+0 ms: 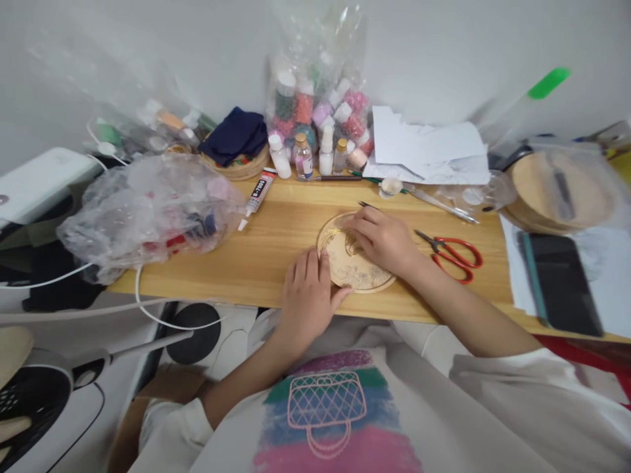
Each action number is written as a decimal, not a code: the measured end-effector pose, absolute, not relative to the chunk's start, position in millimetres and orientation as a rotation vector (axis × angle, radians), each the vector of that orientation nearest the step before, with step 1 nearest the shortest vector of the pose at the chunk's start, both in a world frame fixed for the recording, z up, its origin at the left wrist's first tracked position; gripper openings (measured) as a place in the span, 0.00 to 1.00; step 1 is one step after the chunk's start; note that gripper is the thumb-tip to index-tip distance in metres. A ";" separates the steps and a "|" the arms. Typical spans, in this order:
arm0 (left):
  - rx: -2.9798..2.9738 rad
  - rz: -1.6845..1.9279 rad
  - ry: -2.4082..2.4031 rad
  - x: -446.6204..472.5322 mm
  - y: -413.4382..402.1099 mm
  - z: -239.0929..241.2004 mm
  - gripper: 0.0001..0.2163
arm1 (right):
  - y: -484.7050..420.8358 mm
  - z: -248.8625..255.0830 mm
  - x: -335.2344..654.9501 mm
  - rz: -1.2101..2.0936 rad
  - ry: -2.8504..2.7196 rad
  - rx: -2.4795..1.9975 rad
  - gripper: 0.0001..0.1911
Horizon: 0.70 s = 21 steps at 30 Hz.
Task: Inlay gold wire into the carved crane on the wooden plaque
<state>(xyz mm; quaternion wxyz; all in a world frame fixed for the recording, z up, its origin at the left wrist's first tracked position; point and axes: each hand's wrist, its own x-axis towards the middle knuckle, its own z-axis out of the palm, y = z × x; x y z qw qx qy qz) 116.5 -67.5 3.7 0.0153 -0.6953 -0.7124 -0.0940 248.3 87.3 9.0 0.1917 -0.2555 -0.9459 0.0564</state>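
Note:
A round wooden disc (340, 266) with a fine line drawing lies flat near the table's front edge. My left hand (308, 292) rests at its left rim, fingers stretched out and thumb spread along the lower edge. Over the upper right of the disc, my right hand (382, 240) has its fingers bent together, the tips on a thin gold wire (351, 247) that curves across the surface. The exact grip under those fingers is partly hidden. A dark pointed tip (367, 205) shows just behind my right hand. Scissors with red handles (456, 256) lie to its right.
A glue tube (259, 190) lies left of the disc. Small bottles (304, 157) and a bag of colourful jars (315, 105) stand behind. A crumpled plastic bag (162, 203) covers the left side. A phone (562, 282) and white papers (428, 151) lie to the right and back.

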 end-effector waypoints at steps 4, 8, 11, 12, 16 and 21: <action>-2.141 -0.240 -2.187 116.6 -67.5 3.3 0.32 | 86.3 11.0 249.0 0.123 -2.660 -0.727 0.16; -2.123 -0.156 -2.176 118.3 -67.8 5.4 0.31 | 85.7 12.6 249.4 0.138 -2.674 -0.722 0.16; -2.121 -0.142 -2.158 118.8 -67.7 6.1 0.31 | 85.6 13.7 249.5 0.150 -2.678 -0.713 0.17; -2.122 -0.140 -2.156 118.6 -67.5 6.1 0.32 | 85.7 14.0 249.6 0.149 -2.679 -0.711 0.17; -2.136 -0.120 -2.149 116.8 -65.7 5.7 0.32 | 85.7 14.8 249.9 0.141 -2.694 -0.708 0.17; -2.156 -0.152 -2.137 115.8 -64.8 6.1 0.32 | 84.9 15.2 250.0 0.137 -2.697 -0.707 0.17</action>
